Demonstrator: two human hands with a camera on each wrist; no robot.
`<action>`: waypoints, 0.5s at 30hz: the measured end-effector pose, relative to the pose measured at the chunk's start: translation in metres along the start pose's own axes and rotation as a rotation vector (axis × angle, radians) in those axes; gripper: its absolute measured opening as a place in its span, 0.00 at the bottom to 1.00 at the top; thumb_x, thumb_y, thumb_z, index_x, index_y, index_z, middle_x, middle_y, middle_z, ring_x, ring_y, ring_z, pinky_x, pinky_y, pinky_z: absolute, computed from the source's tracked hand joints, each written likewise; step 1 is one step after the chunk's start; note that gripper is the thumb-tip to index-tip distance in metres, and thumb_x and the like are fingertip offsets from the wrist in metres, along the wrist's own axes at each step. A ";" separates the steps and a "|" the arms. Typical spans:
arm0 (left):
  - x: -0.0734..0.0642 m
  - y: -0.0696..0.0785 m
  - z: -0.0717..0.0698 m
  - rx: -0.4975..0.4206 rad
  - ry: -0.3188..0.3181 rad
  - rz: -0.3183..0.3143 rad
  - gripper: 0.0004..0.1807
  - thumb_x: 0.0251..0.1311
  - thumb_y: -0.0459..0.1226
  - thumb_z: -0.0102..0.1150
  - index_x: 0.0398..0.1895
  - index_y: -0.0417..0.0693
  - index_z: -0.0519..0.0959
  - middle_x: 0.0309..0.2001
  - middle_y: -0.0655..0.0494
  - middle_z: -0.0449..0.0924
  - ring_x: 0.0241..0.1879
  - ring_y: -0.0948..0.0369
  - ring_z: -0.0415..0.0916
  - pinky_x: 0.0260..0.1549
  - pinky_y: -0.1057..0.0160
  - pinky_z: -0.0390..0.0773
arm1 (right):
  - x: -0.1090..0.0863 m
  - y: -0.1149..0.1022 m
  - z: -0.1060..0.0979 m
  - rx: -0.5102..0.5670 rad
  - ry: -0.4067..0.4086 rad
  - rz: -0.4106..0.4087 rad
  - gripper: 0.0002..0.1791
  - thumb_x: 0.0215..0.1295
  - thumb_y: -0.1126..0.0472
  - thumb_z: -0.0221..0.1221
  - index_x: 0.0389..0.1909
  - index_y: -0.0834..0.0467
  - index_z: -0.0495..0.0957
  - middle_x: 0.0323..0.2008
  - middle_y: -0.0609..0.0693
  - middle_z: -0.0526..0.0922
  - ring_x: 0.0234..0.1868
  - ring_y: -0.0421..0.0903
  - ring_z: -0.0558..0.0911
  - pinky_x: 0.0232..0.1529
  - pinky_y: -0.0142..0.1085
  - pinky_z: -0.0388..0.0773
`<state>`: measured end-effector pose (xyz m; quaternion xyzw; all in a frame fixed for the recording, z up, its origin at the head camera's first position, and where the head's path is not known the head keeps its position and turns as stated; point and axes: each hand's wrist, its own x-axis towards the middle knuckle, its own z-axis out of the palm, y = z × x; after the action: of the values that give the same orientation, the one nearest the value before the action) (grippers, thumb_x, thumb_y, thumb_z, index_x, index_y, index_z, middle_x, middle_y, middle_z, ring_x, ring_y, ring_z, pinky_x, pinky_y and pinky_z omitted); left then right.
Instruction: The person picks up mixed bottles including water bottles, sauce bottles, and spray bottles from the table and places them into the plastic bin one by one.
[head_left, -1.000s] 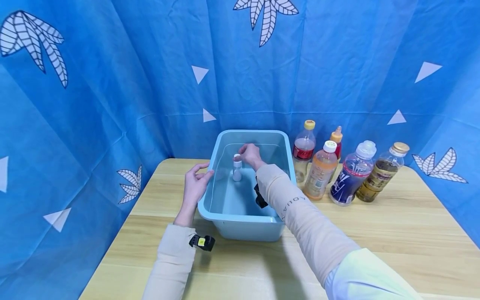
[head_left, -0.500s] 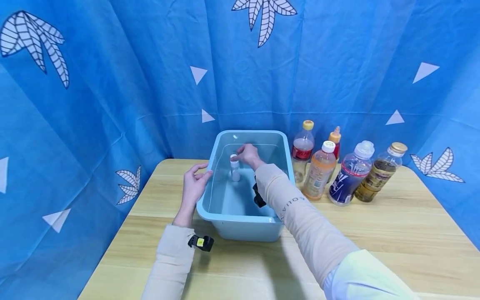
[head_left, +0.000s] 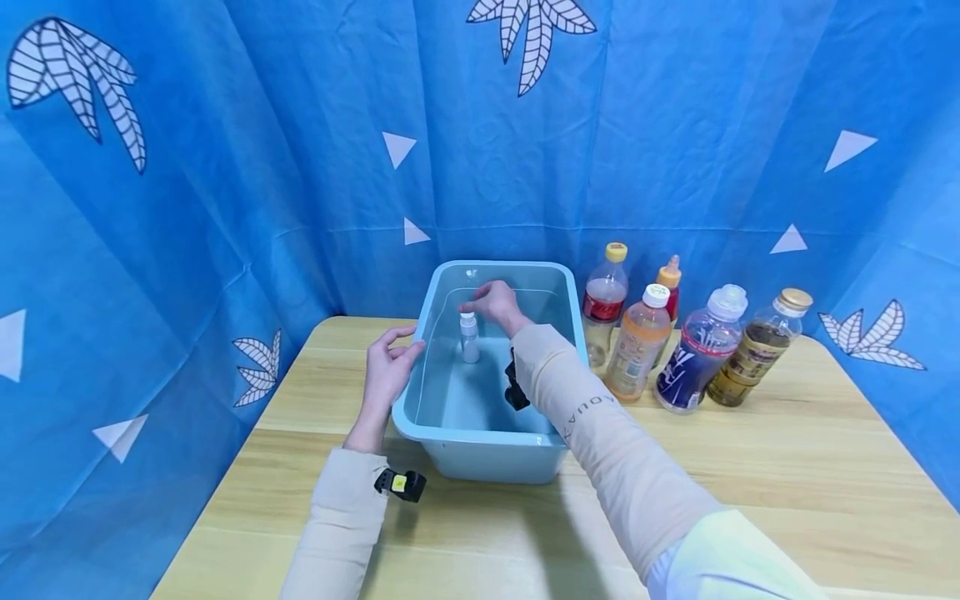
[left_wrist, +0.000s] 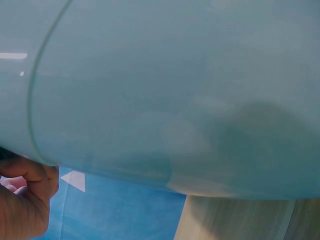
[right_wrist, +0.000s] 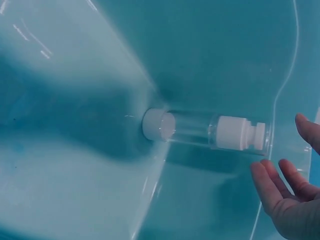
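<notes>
White-topped bottle [right_wrist: 210, 131] is stood upright within the blue bin [head_left: 495, 463]; nothing is held by the right hand [head_left: 495, 303], fingers spread beside the bottle's top. Bin rim is pinched by the left hand [head_left: 386, 371], presumably for steadiness.

The tub [head_left: 491, 460] is coloured light blue; the small bottle [right_wrist: 195, 129], clear and white. The curtain [head_left: 510, 192] is printed with white triangles [head_left: 398, 147] and dark-veined white leaves [head_left: 533, 50] on blue. The table [head_left: 787, 492] is wood-grained in pale tan. The sleeves [head_left: 333, 525] are coloured beige. The other bottles [head_left: 639, 348] are capped in yellow, white, orange and gold.
</notes>
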<state>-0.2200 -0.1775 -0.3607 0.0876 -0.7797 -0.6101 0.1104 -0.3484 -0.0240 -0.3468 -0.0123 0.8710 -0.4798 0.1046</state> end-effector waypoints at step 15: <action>0.001 0.001 -0.001 0.010 -0.003 -0.011 0.17 0.58 0.37 0.52 0.51 0.44 0.72 0.36 0.38 0.79 0.36 0.48 0.78 0.38 0.53 0.77 | -0.006 -0.014 -0.014 0.133 0.003 0.001 0.24 0.52 0.53 0.63 0.49 0.60 0.73 0.46 0.55 0.75 0.39 0.49 0.79 0.43 0.37 0.74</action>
<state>-0.2204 -0.1789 -0.3596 0.0917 -0.7825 -0.6068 0.1053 -0.3466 -0.0192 -0.3271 -0.0044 0.8373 -0.5368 0.1041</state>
